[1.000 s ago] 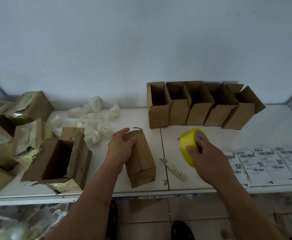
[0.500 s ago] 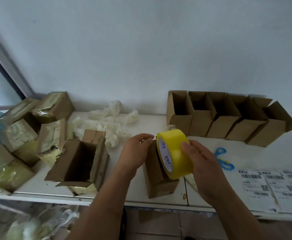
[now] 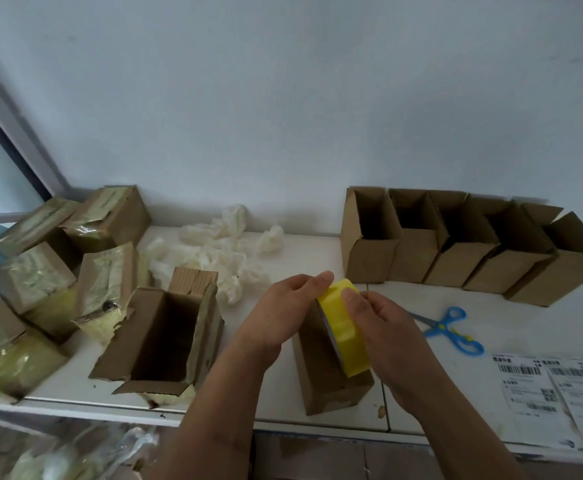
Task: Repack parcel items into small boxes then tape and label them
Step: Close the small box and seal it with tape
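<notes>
On the white table [image 3: 304,258], near its front edge, one small closed cardboard box [image 3: 331,386] stands, and one yellow tape roll [image 3: 347,336] is held just above it. The right hand [image 3: 387,336] grips the roll around its smooth glossy band; the left hand [image 3: 285,311] pinches at the roll's top edge with curled fingers. Five open empty cartons [image 3: 456,251] stand in one row at the back right. One bigger torn carton [image 3: 165,337] stands open at left, its inside dark. Beside it lie several old boxes [image 3: 41,271] covered in wrinkled yellowish tape. Crumpled white paper [image 3: 221,251] makes a pile behind. One blue scissors [image 3: 446,329] and printed labels [image 3: 553,389] lie at right.
</notes>
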